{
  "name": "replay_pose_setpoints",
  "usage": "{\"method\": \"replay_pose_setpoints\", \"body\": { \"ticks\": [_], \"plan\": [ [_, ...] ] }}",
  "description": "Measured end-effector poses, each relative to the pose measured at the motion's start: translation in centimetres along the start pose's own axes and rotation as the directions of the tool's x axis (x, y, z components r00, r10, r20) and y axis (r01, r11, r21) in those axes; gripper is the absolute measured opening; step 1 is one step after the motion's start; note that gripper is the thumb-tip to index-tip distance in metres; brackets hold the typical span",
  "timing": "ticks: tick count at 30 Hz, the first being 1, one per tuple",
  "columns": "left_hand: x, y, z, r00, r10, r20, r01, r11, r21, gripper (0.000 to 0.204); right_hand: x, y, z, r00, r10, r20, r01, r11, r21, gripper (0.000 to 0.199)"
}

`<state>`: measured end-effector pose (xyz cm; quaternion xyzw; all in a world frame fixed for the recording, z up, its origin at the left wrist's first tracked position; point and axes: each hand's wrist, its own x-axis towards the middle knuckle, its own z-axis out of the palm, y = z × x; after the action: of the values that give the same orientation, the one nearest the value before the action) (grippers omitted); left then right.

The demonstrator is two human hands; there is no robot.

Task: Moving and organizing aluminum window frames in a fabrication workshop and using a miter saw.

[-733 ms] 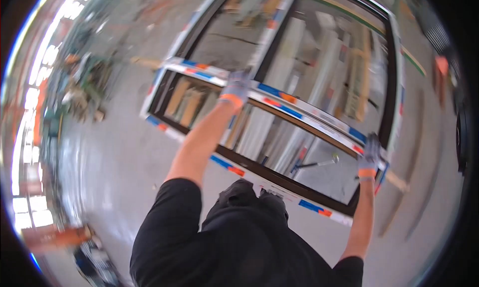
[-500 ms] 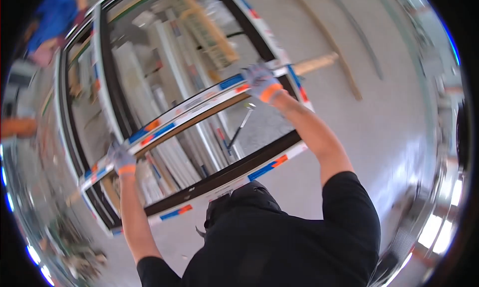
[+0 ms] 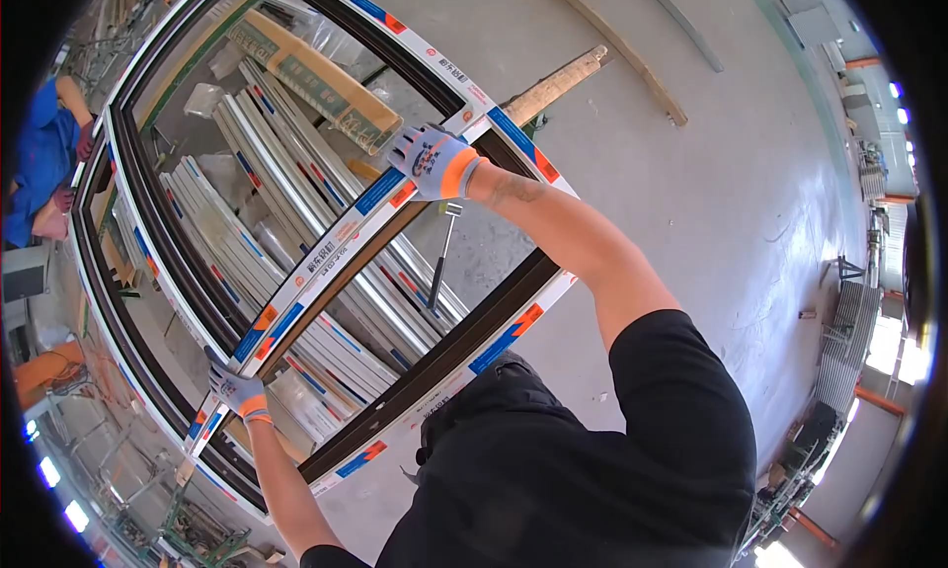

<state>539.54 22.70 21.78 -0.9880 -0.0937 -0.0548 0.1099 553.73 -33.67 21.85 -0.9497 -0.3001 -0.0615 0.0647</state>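
A large dark window frame (image 3: pixel 474 316) with white protective film and blue and orange stickers lies before me, divided by bars. My right hand (image 3: pixel 430 161), in a grey glove with an orange cuff, is closed over the right end of the film-covered crossbar (image 3: pixel 326 262). Near the other end of that bar, my left hand (image 3: pixel 237 388) in a matching glove grips it, its fingertips partly hidden. Through the opening below the bar, a hammer (image 3: pixel 444 257) with a black handle shows, its metal head close to my right hand.
Under the frame lie several long profiles (image 3: pixel 296 188) and a long cardboard box (image 3: pixel 321 79). A wooden beam (image 3: pixel 558 84) juts out past the frame's right corner. Wooden and grey strips lie on the floor further right. At far left, a person in blue (image 3: pixel 49 158) touches the frame's edge.
The view has turned, so the frame and crossbar now slope more steeply, and the blur has gone. Both my hands keep about the same places on the bar.
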Motion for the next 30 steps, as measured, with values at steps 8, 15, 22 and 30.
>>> {"method": "replay_pose_setpoints", "body": {
  "ticks": [8,15,22,30],
  "plan": [
    [0.7,-10.4,7.3,0.967,-0.002,0.254,-0.068,0.961,0.267,0.094,3.6,-5.3,-1.5,0.99,0.037,0.135,-0.053,0.992,0.116,0.044],
    [0.4,-14.0,0.5,0.946,0.283,0.155,-0.299,0.95,0.091,0.097,3.3,-10.0,-2.3,0.952,0.174,0.252,-0.136,0.977,-0.162,0.052],
    [1.4,-21.4,2.4,0.918,0.311,0.244,-0.31,0.95,-0.043,0.084,5.7,-16.4,-1.7,0.935,0.28,0.218,-0.202,0.925,-0.321,0.058],
    [1.7,-25.2,3.4,0.872,0.444,0.206,-0.427,0.896,-0.123,0.08,16.4,-42.9,3.8,0.981,0.018,0.194,0.0,0.996,-0.094,0.074]
  ]
}}
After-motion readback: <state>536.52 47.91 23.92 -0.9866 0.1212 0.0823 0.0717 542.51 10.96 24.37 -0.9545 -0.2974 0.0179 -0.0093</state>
